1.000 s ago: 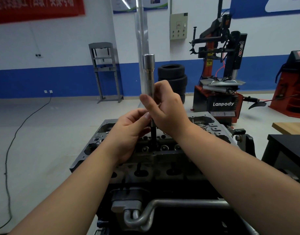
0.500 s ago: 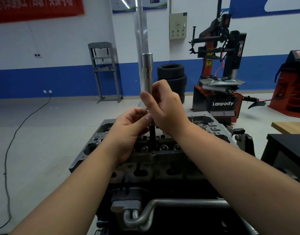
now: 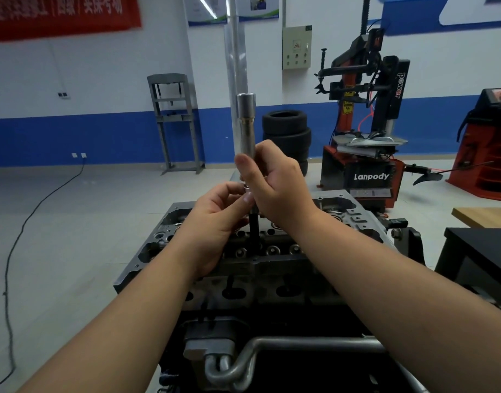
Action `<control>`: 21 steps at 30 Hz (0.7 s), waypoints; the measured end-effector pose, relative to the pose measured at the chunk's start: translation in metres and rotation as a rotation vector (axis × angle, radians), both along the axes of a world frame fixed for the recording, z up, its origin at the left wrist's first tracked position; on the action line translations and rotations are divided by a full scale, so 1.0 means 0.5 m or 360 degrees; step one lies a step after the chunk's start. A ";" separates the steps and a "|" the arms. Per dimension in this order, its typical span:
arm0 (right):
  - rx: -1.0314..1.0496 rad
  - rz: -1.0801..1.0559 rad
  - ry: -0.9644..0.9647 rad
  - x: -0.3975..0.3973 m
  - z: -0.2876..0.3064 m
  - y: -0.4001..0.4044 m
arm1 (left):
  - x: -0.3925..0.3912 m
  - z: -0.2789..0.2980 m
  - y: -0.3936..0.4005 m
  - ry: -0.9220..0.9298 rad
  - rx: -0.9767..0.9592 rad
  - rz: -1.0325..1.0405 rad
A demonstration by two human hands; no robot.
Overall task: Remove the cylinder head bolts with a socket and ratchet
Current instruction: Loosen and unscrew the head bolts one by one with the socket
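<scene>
A long silver socket (image 3: 246, 124) is standing upright above the middle of the engine head (image 3: 275, 251), with a dark bolt (image 3: 254, 228) hanging straight down from its lower end toward the head's top face. The right hand (image 3: 275, 188) is wrapping its grip around the lower part of the socket, thumb pressed against the near side and fingers curled behind, the forearm reaching in from the lower right. The left hand (image 3: 218, 219) is sitting just below and to the left, its grip pinching the shiny collar where the socket is meeting the bolt, thumb and fingertips closing on it, palm turned rightward, the forearm coming up from the lower left. The two hands are touching each other around the tool.

The engine head is lying across the centre, with a bent metal pipe (image 3: 272, 353) running along the near edge of the engine below it. Far behind, a stack of tyres (image 3: 286, 131) is sitting beside a red and black tyre machine (image 3: 365, 131), and a grey steel frame (image 3: 172, 120) is standing against the blue and white wall. A black cable (image 3: 25, 222) is trailing over the floor on the left.
</scene>
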State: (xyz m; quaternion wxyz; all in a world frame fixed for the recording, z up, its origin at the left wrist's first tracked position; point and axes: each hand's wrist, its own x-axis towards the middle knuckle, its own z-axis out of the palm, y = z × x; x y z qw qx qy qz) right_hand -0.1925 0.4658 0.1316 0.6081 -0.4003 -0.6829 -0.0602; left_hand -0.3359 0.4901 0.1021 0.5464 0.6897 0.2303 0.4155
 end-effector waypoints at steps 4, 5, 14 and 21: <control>-0.0004 -0.0044 -0.0016 0.003 -0.001 0.002 | 0.002 0.001 0.005 0.0046 -0.0069 -0.0117; -0.0017 -0.0037 -0.0021 0.004 -0.001 0.002 | 0.002 0.002 0.006 0.0062 -0.0076 -0.0139; 0.0035 -0.0017 -0.0075 0.002 -0.003 0.003 | 0.002 -0.004 0.009 -0.0025 -0.0025 -0.0034; -0.0050 -0.0014 -0.0042 0.005 -0.002 0.003 | 0.002 -0.003 0.008 0.0000 -0.0052 -0.0115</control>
